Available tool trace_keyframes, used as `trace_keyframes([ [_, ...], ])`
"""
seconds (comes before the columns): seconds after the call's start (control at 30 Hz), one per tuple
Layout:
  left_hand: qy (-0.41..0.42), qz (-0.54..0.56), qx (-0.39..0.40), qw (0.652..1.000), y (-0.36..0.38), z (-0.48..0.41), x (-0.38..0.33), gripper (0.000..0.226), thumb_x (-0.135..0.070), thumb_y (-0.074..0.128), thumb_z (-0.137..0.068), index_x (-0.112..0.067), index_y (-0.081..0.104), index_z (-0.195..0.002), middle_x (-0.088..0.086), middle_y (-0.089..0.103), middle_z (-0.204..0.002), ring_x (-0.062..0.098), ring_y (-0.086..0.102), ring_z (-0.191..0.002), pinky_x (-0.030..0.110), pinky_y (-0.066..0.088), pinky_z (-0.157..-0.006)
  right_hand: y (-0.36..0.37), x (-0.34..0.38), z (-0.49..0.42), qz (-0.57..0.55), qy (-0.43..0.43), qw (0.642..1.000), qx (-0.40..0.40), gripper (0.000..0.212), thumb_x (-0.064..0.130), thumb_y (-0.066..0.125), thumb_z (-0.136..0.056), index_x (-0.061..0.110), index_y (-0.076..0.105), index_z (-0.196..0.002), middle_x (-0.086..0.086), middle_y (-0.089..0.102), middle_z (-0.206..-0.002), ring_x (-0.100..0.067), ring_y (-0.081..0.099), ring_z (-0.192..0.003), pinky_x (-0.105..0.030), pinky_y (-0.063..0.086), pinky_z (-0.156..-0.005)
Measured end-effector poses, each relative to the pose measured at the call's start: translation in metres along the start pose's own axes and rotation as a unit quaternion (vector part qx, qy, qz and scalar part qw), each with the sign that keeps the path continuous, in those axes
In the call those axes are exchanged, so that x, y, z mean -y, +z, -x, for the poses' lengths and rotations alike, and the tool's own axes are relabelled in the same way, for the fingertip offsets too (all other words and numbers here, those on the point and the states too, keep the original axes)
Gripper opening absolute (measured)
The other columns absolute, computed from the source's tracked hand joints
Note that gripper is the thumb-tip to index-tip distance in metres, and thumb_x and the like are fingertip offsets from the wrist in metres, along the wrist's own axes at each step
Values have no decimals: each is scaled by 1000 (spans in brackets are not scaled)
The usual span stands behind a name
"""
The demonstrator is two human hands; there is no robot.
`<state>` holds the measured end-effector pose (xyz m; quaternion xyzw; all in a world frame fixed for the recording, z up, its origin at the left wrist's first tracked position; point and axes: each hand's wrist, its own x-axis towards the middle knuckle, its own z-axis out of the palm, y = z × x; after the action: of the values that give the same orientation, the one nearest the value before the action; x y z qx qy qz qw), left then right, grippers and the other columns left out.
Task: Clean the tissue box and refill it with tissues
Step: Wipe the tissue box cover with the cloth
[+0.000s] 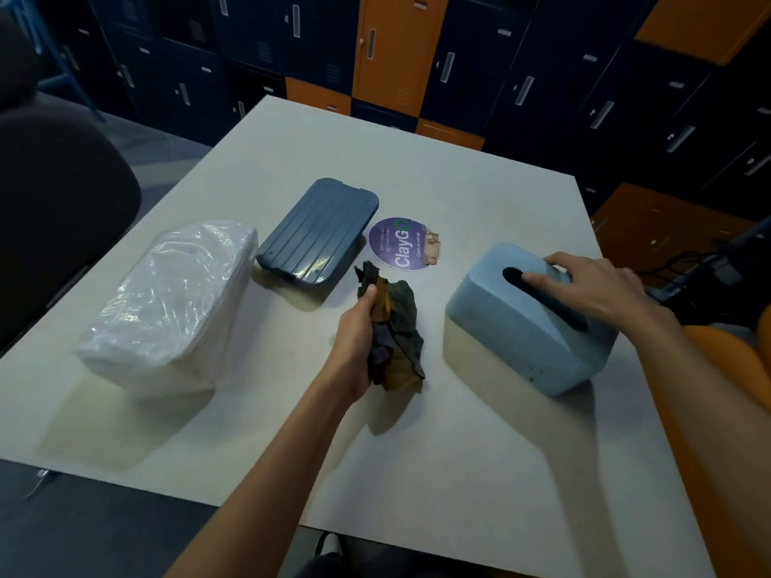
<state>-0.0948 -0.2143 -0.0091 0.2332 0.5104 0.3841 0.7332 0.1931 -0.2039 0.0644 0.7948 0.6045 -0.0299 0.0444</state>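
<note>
Navy and orange lockers [400,43] stand behind a pale table [459,452] where the job is laid out in parts. Taking the table's middle as the dial's centre, the box [513,340], a light blue shell with a dark slot in its top, sits at 3 o'clock, on the side of the right hand [596,289]. That hand lies across the box top with fingers stretched out fairly straight, one fingertip at the slot's edge; it looks to be steadying the shell so it will not slide under wiping. The left hand [354,348], near the centre, is curled tight round a crumpled dark cloth [396,327], bunched rather than spread, which suits rubbing a curved wall; the cloth hangs close to the box's 9 o'clock side without touching it. At 11 o'clock a dark blue ribbed lid [317,231] lies flat, probably the box's bottom panel, set apart so the inside can be reached. At 9 o'clock rests the tissue pack [167,302], in its clear wrap, well away from the cloth and likely kept there to stay clean until refilling. A round purple sticker [400,244] is on the table at 12 o'clock, between lid and box. Cleaning seems only about to begin; the refill has not started.
</note>
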Motion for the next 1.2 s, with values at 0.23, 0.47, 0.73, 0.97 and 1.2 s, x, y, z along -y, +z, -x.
trace_keyframes([
  [0.23, 8, -38, -6, 999, 20, -14, 1, 40, -49, 46, -97, -16, 67, -106, 15, 70, -98, 27, 67, -80, 36, 54, -77, 16, -8, -5, -146, -22, 989, 21, 66, 75, 39, -82, 39, 37, -138, -9, 55, -131, -34, 50, -118, -50, 43, -91],
  [0.47, 73, -183, 66, 978, 57, -50, -22, 29, -31, 39, -102, -8, 57, -101, 11, 62, -87, 23, 60, -77, 29, 52, -68, 26, -3, -4, -216, -40, 976, -10, 52, 64, 46, -86, 39, 43, -132, -6, 58, -123, -27, 53, -100, -35, 38, -78],
  [0.73, 83, -252, 89, 960, 80, -67, -10, 42, -49, 36, -96, -16, 58, -82, 8, 60, -71, 22, 55, -63, 31, 44, -63, 33, 7, -7, -112, 7, 993, -47, 43, 62, 37, -92, 43, 34, -130, -11, 59, -119, -38, 56, -105, -42, 36, -81],
  [0.97, 196, -197, -28, 960, 91, -44, 60, 52, -57, 24, -99, -24, 56, -123, 8, 70, -97, 26, 66, -84, 40, 55, -83, 30, 13, -4, -118, 30, 991, -49, 45, 58, 38, -93, 39, 35, -135, -15, 58, -122, -40, 54, -107, -45, 37, -84],
  [1.2, 238, -117, -62, 962, 117, -56, 53, 43, -34, 30, -105, -24, 45, -144, -3, 49, -145, 13, 41, -134, 22, 27, -110, 30, 16, 0, -117, 54, 990, -59, 47, 58, 37, -93, 38, 35, -136, -17, 58, -121, -42, 54, -107, -44, 37, -84],
])
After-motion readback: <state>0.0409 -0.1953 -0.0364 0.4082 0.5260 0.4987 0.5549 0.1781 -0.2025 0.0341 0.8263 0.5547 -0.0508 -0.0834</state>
